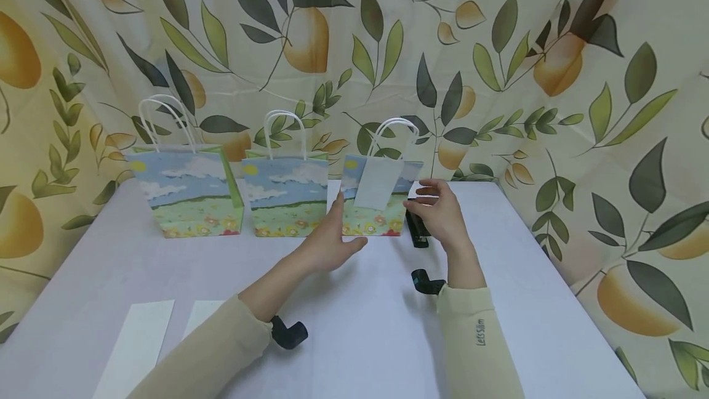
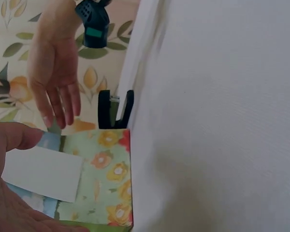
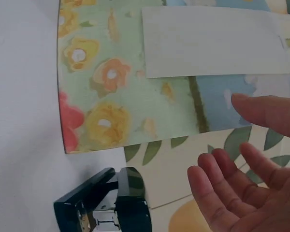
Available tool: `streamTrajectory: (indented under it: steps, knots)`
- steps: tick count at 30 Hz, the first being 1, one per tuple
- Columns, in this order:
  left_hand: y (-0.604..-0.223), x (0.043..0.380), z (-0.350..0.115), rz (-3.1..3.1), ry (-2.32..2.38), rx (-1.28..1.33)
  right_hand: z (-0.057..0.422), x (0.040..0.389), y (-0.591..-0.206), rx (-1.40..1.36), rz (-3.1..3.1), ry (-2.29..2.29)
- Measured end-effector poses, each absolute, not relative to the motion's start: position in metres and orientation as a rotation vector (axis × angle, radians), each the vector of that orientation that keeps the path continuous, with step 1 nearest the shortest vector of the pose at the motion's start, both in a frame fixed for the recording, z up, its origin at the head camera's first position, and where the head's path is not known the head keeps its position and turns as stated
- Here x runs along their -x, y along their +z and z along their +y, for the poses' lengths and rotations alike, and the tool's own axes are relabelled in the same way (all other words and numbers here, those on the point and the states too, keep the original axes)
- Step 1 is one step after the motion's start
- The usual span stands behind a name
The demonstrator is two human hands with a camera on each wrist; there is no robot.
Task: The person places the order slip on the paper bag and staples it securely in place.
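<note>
A small paper gift bag (image 1: 370,220) with a flowery meadow print and white handles stands upright between my hands. A white paper slip (image 1: 379,183) lies tilted against its front, also plain in the right wrist view as a blank slip (image 3: 217,43). My left hand (image 1: 329,242) is at the bag's left edge with fingers extended; contact is hard to make out. At the right edge, my right hand (image 1: 443,214) has loosely bent fingers and grips nothing. A black stapler (image 1: 418,236) rests on the table beside the bag, below that hand; the right wrist view shows the stapler (image 3: 133,198) closer.
Two matching gift bags, a middle bag (image 1: 285,196) and a left bag (image 1: 188,196), stand in a row to the left. White slips (image 1: 135,337) lie at the table's front left. A fruit-patterned curtain (image 1: 388,48) hangs behind the white table (image 1: 360,337).
</note>
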State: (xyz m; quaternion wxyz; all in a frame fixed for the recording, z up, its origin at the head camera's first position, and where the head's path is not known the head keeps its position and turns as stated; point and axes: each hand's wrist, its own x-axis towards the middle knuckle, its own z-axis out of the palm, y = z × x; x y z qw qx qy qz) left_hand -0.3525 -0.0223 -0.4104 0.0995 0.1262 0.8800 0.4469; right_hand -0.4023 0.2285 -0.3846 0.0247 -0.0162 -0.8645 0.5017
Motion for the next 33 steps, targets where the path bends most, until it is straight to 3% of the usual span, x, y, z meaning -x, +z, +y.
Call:
streamTrajectory:
  steps: [8, 20, 33]
  knots:
    - [-0.399, 0.332, -0.04, 2.637, 1.211, -0.414, 0.222, 0.394, -0.37, 0.089, -2.703, 1.496]
    - [-0.394, 0.317, -0.092, 2.722, 1.292, -0.379, 0.196, 0.378, -0.355, -0.133, -2.774, 1.471]
    - [-0.396, 0.312, -0.163, 2.779, 1.552, -0.27, 0.151, 0.37, -0.368, -0.414, -2.827, 1.569]
